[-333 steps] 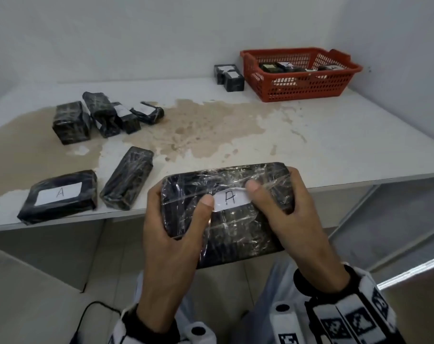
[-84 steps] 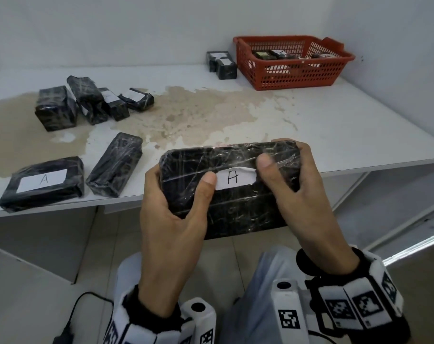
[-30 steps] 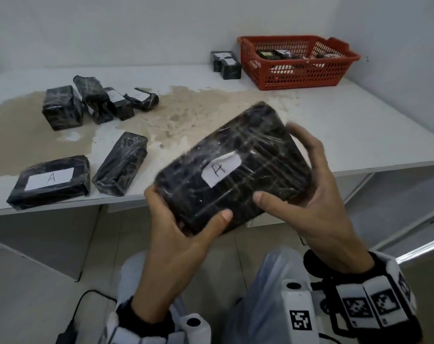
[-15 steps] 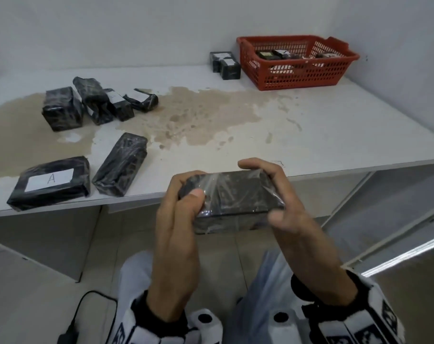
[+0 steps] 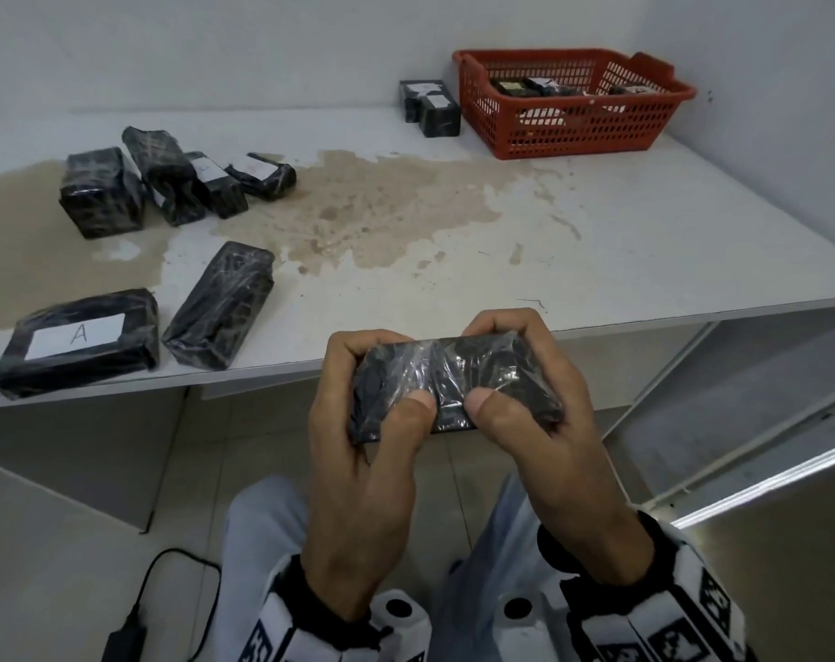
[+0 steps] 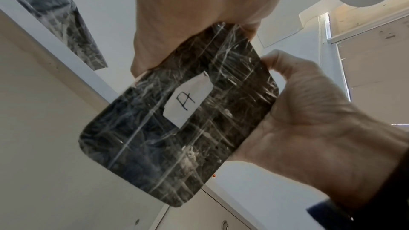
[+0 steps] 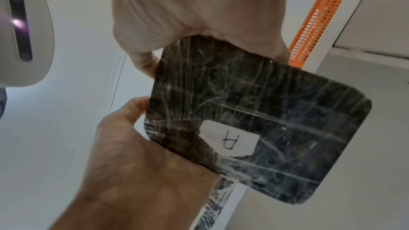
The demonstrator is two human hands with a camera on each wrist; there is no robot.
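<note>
You are gripping the film-wrapped package (image 5: 472,370) in both hands just in front of the worktop (image 5: 453,279) edge, with the left hand (image 5: 358,451) and right hand (image 5: 554,446) each curling fingers over the far edge and pressing a thumb on top. The head view is showing an unlabelled face. Both wrist views are showing the underside's white label (image 6: 188,101), marked "A".

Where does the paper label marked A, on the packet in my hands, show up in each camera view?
Head: not in it; the held packet shows only a narrow side. The A at left sits on another packet.
Left wrist: label at the picture's middle, on the packet's broad face.
Right wrist: label low, right of centre, letter upside down.
Shared landmark: the held packet, gripped by left hand and right hand.
</note>
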